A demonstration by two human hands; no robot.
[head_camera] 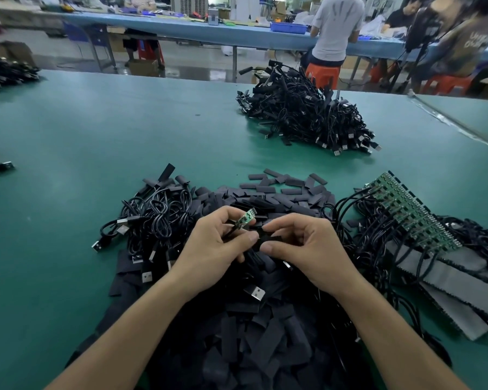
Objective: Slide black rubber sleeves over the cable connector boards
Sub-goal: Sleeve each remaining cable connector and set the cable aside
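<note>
Item: green bench mat [96, 136], seen from the worker's place. Centre: left hand [217, 243], fingers curled, pinching a small green connector board [245, 219] by its cable end, the free end tilted toward 1 o'clock. Just beside it at 3 o'clock: right hand [302, 246], thumb and fingertips pinching a black rubber sleeve [268, 240], which lies just below the board and against the left thumb; not on the board. At 6 o'clock, under both forearms: heap of loose sleeves [251, 333], one USB plug [254, 292] lying on top. At 9 o'clock: tangle of black cables [152, 215]. At 3 o'clock: row of bare boards [414, 215] with cables attached, over grey strips [448, 282]. At 12 o'clock, well apart: pile of sleeved cables [307, 116].
</note>
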